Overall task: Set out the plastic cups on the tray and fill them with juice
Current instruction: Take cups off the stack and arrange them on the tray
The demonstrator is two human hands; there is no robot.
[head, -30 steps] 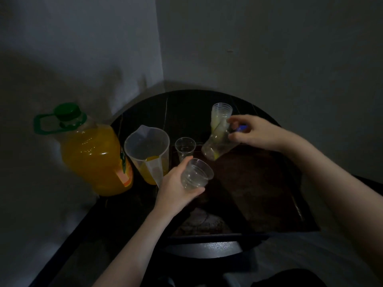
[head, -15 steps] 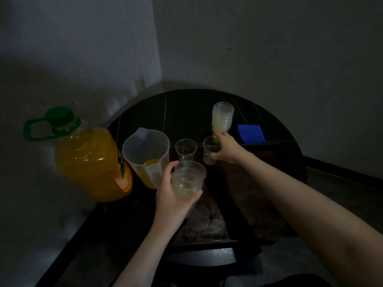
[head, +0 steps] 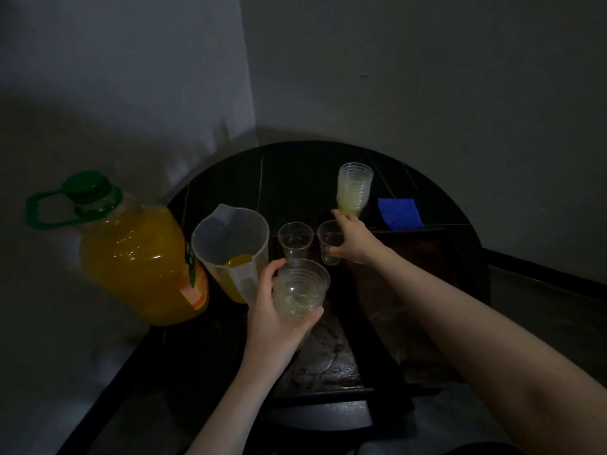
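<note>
Holding a cup (head: 329, 243) mid-frame on the tray (head: 437, 254), the right hand (head: 353, 239) pinches its thin, crushable wall while the left hand (head: 276, 323) grips nested cups (head: 300, 290).

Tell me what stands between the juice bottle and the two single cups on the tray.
Head view: only the clear jug, a little juice inside, stands between the bottle and the cups.

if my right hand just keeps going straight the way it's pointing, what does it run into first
Most likely the stack of cups standing just past the fingertips of your right hand, which grips a single cup. Depth is hard to judge in this dim view.
</note>
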